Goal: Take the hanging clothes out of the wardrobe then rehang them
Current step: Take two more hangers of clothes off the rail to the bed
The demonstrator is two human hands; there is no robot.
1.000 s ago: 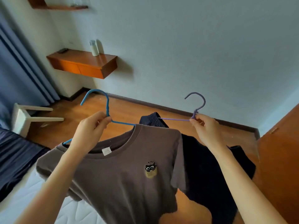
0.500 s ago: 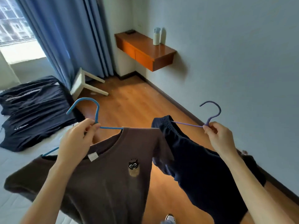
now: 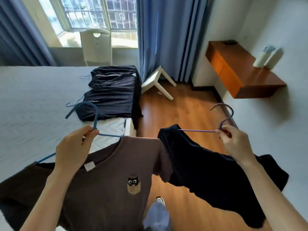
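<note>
Two hangers, one pinched at the neck in each hand: my left hand (image 3: 73,147) holds the brown tee (image 3: 106,180), nearer the bed (image 3: 33,100) at ten o'clock, my right hand (image 3: 236,142) the dark garment (image 3: 216,177), its bar running crosswise.

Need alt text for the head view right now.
Left hand holds a blue hanger with a brown T-shirt; right hand holds a purple hanger with a dark garment. Ahead, dark clothes lie on the bed.

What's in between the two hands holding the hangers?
In the head view, the brown T-shirt's shoulder and the dark garment's bunched top fill the stretch between left hand and right hand.
</note>
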